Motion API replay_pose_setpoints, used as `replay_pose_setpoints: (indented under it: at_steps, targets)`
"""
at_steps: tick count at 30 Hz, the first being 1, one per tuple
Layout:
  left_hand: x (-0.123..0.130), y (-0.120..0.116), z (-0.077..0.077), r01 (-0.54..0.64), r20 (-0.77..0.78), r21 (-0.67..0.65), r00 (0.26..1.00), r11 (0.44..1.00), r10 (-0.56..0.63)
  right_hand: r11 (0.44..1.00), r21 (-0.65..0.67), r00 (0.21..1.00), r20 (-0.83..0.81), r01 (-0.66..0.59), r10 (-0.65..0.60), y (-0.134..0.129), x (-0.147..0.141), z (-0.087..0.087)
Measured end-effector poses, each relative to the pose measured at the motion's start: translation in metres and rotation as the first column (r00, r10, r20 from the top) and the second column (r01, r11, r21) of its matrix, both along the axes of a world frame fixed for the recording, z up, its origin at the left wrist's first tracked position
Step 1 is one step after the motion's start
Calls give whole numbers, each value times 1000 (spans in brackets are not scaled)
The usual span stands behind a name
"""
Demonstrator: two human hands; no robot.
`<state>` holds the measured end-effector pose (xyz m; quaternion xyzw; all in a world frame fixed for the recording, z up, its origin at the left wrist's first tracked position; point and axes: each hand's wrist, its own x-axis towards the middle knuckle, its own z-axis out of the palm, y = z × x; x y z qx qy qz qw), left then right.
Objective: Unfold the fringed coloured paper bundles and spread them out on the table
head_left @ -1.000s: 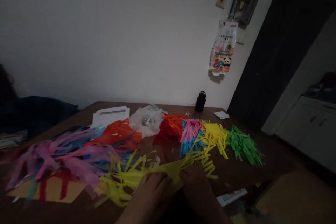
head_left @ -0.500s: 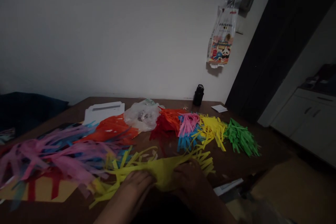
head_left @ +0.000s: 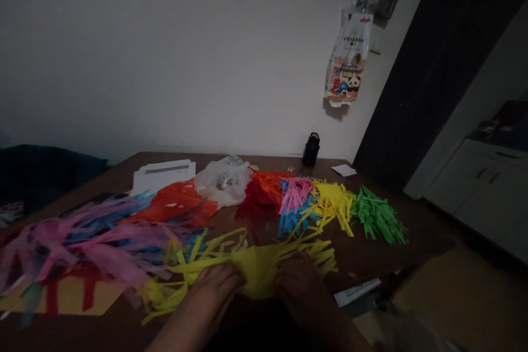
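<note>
A yellow fringed paper sheet [head_left: 256, 270] lies at the table's near side, its middle uncut and its strips spreading out to both sides. My left hand [head_left: 218, 285] is closed on the left part of its middle, fingers bent over the paper. Gripping the right part is my right hand [head_left: 297, 281], dark and partly in shadow. The fingertips of both hands are hard to make out. Just left of the sheet, pink fringed strips [head_left: 107, 247] overlap blue and red ones.
Behind the hands lie an orange sheet [head_left: 173, 202], a clear plastic bag [head_left: 225, 181], and red, pink, yellow [head_left: 333, 198] and green [head_left: 377, 214] fringe bundles. A black bottle [head_left: 311, 149] stands by the wall. White papers [head_left: 163, 175] lie at the back left.
Both hands stay on the yellow sheet. My right hand has shifted slightly, and the sheet's middle looks a little flatter. The rest stays in place.
</note>
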<state>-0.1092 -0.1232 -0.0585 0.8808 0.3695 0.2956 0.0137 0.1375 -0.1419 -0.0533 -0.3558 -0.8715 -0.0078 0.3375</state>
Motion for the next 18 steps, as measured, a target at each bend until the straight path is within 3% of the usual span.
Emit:
replay_pose_setpoints:
  at_steps: [8, 18]
  targets:
    - [4, 1, 0, -13, 11, -48, 1000, 999, 14, 1000, -19, 999, 44, 16, -15, -8, 2, 1]
    - [3, 3, 3, 0, 44, -55, 999, 998, 3, 998, 60, 997, 81, 11, -16, -2, 2, -6]
